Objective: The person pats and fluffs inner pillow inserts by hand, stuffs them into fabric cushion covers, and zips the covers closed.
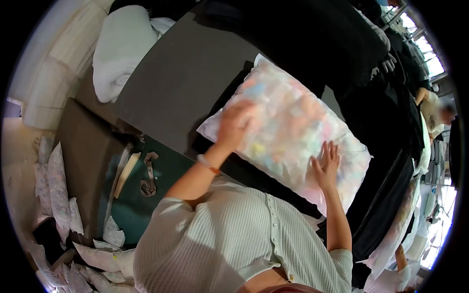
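Observation:
A plump white pillow (pixel 288 127) lies at a slant before me, with pink, blue and yellow patches of filling showing through its thin cover. Flat on its lower right part rests my right hand (pixel 328 163), fingers spread. My left hand (pixel 238 123) is over the pillow's left end, smeared by motion, so its fingers and any grip cannot be made out. Black cloth (pixel 229 97) shows beneath and beside the pillow on the grey table (pixel 171 73).
A rolled white batting (pixel 119 53) stands at the upper left. Black fabric (pixel 303 34) is heaped along the far side. Several filled white pillows (pixel 58 185) lie at the lower left. Fabric strips (pixel 149 176) lie on the green surface below. Other people (pixel 432 110) are at the right.

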The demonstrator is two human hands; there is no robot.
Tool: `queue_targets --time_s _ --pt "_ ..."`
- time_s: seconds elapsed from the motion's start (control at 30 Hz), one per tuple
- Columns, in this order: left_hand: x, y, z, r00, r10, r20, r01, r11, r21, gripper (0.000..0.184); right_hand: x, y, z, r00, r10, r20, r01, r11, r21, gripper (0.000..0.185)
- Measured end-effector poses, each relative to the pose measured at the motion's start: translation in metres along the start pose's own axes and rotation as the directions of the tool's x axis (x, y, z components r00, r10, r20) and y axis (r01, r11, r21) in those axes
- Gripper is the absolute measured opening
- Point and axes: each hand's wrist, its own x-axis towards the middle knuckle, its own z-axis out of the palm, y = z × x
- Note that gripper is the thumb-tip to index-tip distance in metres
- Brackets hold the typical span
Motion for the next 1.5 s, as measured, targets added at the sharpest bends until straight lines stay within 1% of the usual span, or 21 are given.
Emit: queue_targets --time_s 0.1,0.17,0.23,0.3,0.47,0.53,0.57,0.67,0.77,0.8,0.83,0.9,0.97,1.0,1.07,1.2,1.3,1.33,1.43,1.47,1.5 --pt "-0.029 -0.044 -0.066 0.872 -0.474 -0.121 0.481 0.876 0.039 0.026 0.031 -0.100 -0.041 0.980 -0.129 -0.150 0.170 0.937 0.305 0.059" --pt "-0.044 -0.071 -0.079 0.823 -0.566 -0.048 0.553 0.817 -0.161 0.026 0.055 -0.172 -0.034 0.987 -0.095 0.133 -0.002 0.807 0.590 0.051" --pt "-0.055 -0.088 -0.075 0.840 -0.543 -0.008 0.530 0.823 -0.202 0.028 0.081 -0.210 0.012 0.971 -0.235 0.044 0.197 0.891 0.409 0.063" --pt "-0.060 -0.090 -0.071 0.696 -0.677 0.241 0.715 0.620 -0.322 0.033 0.106 -0.238 0.048 0.917 -0.063 0.394 -0.034 0.971 0.235 0.079" --pt "-0.060 -0.086 -0.054 0.537 -0.693 0.480 0.766 0.162 -0.622 0.035 0.097 -0.243 0.095 0.931 -0.054 0.361 0.025 0.996 0.084 0.086" --pt "-0.057 -0.094 -0.051 0.473 -0.524 0.708 0.742 -0.196 -0.641 0.036 0.098 -0.238 0.107 0.959 -0.052 0.280 0.033 0.997 0.072 0.082" --pt "-0.053 -0.094 -0.047 0.479 -0.514 0.712 0.743 -0.195 -0.640 0.036 0.099 -0.236 0.109 0.968 -0.033 0.248 0.010 0.995 0.094 0.074" --pt "-0.044 -0.086 -0.035 0.487 -0.508 0.711 0.863 0.157 -0.480 0.037 0.106 -0.218 0.101 0.958 0.048 0.281 -0.120 0.961 0.247 0.053" --pt "-0.038 -0.079 -0.020 0.572 -0.493 0.655 0.812 0.232 -0.535 0.039 0.109 -0.197 0.087 0.961 0.092 0.260 -0.200 0.882 0.427 0.028" --pt "-0.036 -0.078 -0.014 0.551 -0.374 0.746 0.811 0.027 -0.585 0.048 0.108 -0.190 0.089 0.885 0.174 0.432 -0.431 0.656 0.620 0.029" --pt "-0.036 -0.079 -0.011 0.544 -0.363 0.757 0.817 0.023 -0.576 0.048 0.105 -0.184 0.092 0.775 0.183 0.605 -0.627 0.340 0.701 0.031" --pt "-0.029 -0.083 -0.008 0.498 -0.278 0.821 0.812 -0.182 -0.554 0.060 0.099 -0.185 0.073 0.759 0.154 0.633 -0.651 0.197 0.733 0.034" --pt "-0.026 -0.082 -0.003 0.512 -0.216 0.831 0.818 -0.171 -0.549 0.066 0.093 -0.182 0.069 0.633 -0.036 0.773 -0.774 -0.054 0.631 0.035" --pt "-0.022 -0.079 -0.002 0.503 -0.187 0.844 0.827 -0.178 -0.532 0.067 0.094 -0.179 0.071 0.633 -0.031 0.774 -0.774 -0.061 0.630 0.035" --pt "-0.022 -0.078 0.008 0.480 -0.136 0.867 0.851 -0.171 -0.497 0.073 0.090 -0.175 0.080 0.582 -0.316 0.750 -0.811 -0.149 0.566 0.038" --pt "-0.034 -0.086 0.031 0.741 0.050 0.669 0.658 0.139 -0.740 0.077 0.074 -0.177 0.098 0.627 -0.461 0.628 -0.779 -0.381 0.498 0.041" --pt "-0.019 -0.053 0.010 0.634 -0.064 0.770 0.773 0.061 -0.631 0.075 0.071 -0.180 0.098 0.644 -0.491 0.587 -0.760 -0.500 0.415 0.042" --pt "-0.023 -0.050 0.007 0.715 -0.092 0.693 0.693 0.230 -0.683 0.073 0.071 -0.181 0.098 0.645 -0.495 0.582 -0.759 -0.501 0.415 0.042" --pt "-0.039 -0.060 0.025 0.755 -0.236 0.612 0.636 0.038 -0.771 0.070 0.071 -0.176 0.095 0.614 -0.452 0.648 -0.786 -0.424 0.450 0.041" --pt "-0.053 -0.095 0.046 0.828 -0.231 0.511 0.557 0.230 -0.798 0.071 0.071 -0.178 0.087 0.612 -0.459 0.644 -0.791 -0.383 0.478 0.041" --pt "-0.043 -0.098 0.029 0.830 -0.226 0.510 0.555 0.236 -0.798 0.071 0.072 -0.180 0.083 0.617 -0.460 0.639 -0.787 -0.385 0.483 0.041"
